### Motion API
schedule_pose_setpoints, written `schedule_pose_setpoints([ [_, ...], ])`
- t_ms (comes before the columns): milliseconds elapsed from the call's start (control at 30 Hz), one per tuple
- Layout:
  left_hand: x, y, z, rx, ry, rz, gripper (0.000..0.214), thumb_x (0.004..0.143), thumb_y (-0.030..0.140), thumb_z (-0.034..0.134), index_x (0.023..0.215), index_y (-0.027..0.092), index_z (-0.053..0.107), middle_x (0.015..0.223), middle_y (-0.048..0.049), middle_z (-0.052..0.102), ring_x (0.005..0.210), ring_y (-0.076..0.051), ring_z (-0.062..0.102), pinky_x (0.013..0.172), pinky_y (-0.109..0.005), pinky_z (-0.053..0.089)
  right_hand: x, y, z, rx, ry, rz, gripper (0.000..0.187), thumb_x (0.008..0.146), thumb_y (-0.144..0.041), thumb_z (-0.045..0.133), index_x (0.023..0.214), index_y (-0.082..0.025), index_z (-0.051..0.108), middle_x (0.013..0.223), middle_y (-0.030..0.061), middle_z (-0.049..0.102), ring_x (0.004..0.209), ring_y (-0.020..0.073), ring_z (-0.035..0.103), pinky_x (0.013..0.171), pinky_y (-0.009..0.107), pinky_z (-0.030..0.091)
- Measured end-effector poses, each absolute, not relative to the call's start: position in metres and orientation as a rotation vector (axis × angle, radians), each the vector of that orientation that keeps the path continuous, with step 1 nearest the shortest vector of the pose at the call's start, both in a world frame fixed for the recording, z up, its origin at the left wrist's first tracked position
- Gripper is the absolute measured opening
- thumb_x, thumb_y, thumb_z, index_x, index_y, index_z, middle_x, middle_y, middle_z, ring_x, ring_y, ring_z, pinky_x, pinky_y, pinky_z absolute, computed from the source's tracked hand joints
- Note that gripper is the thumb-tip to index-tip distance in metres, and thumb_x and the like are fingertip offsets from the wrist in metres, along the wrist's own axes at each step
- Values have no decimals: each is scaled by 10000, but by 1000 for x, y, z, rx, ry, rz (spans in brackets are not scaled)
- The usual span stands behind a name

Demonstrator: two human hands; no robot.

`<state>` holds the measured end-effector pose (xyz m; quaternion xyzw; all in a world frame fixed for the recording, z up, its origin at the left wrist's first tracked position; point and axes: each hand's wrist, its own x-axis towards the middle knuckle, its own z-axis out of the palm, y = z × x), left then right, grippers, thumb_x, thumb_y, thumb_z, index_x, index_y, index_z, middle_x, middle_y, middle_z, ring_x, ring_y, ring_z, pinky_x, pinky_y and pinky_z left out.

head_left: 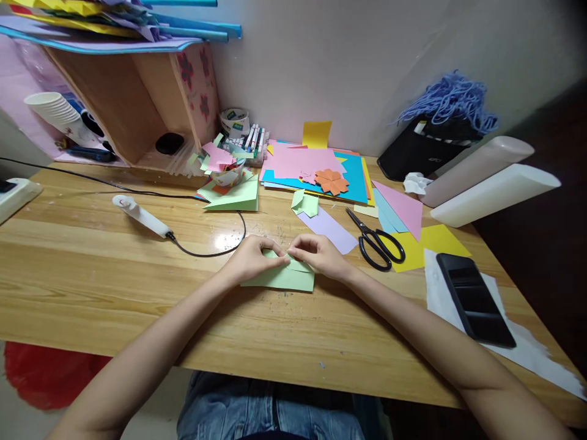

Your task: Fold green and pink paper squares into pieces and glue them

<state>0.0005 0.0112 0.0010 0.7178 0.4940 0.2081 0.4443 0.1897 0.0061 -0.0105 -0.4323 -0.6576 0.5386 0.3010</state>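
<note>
A sheet of light green paper (284, 281), partly folded, lies on the wooden table before me. My left hand (257, 258) pinches its upper edge between thumb and fingers. Close beside it, my right hand (318, 253) pinches the same edge, the two thumbs nearly meeting. Fingers cover part of the fold. Just beyond the hands are a small folded green paper piece (306, 205) and a lilac paper strip (332, 231). Black-handled scissors (376, 241) lie to the right of my right hand, blades pointing away to the left.
A glue gun (141, 217) with a black cord rests at left. Behind are a paper-filled cup (227, 176), stacked coloured sheets (298, 162) and an orange paper flower (332, 181). Yellow paper (408, 252), a phone (474, 299) and white rolls (495, 194) occupy the right.
</note>
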Motion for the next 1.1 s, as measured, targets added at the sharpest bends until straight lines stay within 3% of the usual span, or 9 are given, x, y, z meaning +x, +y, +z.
schedule_pose_setpoints([
  [200, 1, 11, 1, 1713, 1323, 616, 388, 578, 400, 697, 886, 174, 626, 765, 2, 627, 607, -115, 502, 530, -213, 365, 188, 6, -10, -1177, -1758, 1320, 228, 815, -373, 499, 775, -157, 561, 744, 10, 559, 684, 121, 489, 601, 236, 375],
  [367, 2, 12, -1, 1614, 1270, 647, 419, 584, 355, 705, 934, 162, 579, 645, 26, 595, 547, -106, 505, 484, -196, 359, 187, 7, -11, -1212, -1851, 1353, 253, 812, -379, 488, 711, -155, 549, 683, -4, 524, 637, 114, 453, 560, 229, 335],
  [433, 1, 13, -3, 1598, 1250, 650, 442, 592, 364, 702, 964, 164, 576, 695, 3, 626, 597, -125, 541, 512, -209, 389, 187, 7, -11, -1243, -1865, 1290, 266, 817, -376, 478, 673, -158, 525, 650, -11, 497, 624, 113, 433, 557, 231, 320],
  [533, -1, 14, -2, 1585, 1255, 696, 404, 618, 328, 687, 979, 171, 595, 946, -59, 657, 816, -173, 590, 655, -249, 450, 188, 7, -12, -1298, -1844, 1225, 297, 823, -406, 465, 658, -162, 502, 620, -18, 457, 605, 112, 409, 545, 233, 308],
  [633, -2, 15, -2, 1565, 1267, 725, 375, 624, 294, 684, 969, 167, 610, 1051, -80, 637, 923, -200, 582, 737, -280, 460, 187, 7, -13, -1278, -1826, 1265, 304, 821, -438, 465, 718, -162, 540, 666, -8, 492, 626, 118, 433, 546, 232, 325],
  [767, 0, 14, -4, 1538, 1224, 725, 408, 621, 310, 691, 990, 157, 605, 1041, -90, 644, 907, -208, 596, 744, -298, 466, 183, 6, -14, -1231, -1818, 1292, 277, 785, -427, 527, 849, -168, 603, 789, 21, 582, 677, 131, 485, 579, 238, 359],
  [900, 2, 12, -2, 1591, 1225, 701, 384, 669, 339, 645, 1000, 147, 617, 1026, -86, 648, 916, -209, 586, 774, -300, 450, 182, 7, -17, -1258, -1728, 1278, 259, 763, -402, 550, 749, -150, 608, 758, 33, 606, 688, 143, 516, 598, 248, 383],
  [1100, 0, 13, 5, 1657, 1224, 672, 285, 759, 346, 522, 867, 126, 667, 898, -56, 682, 855, -201, 589, 772, -282, 430, 187, 12, -18, -1279, -1636, 1283, 289, 726, -428, 579, 760, -143, 615, 775, 42, 618, 669, 139, 524, 574, 244, 388],
])
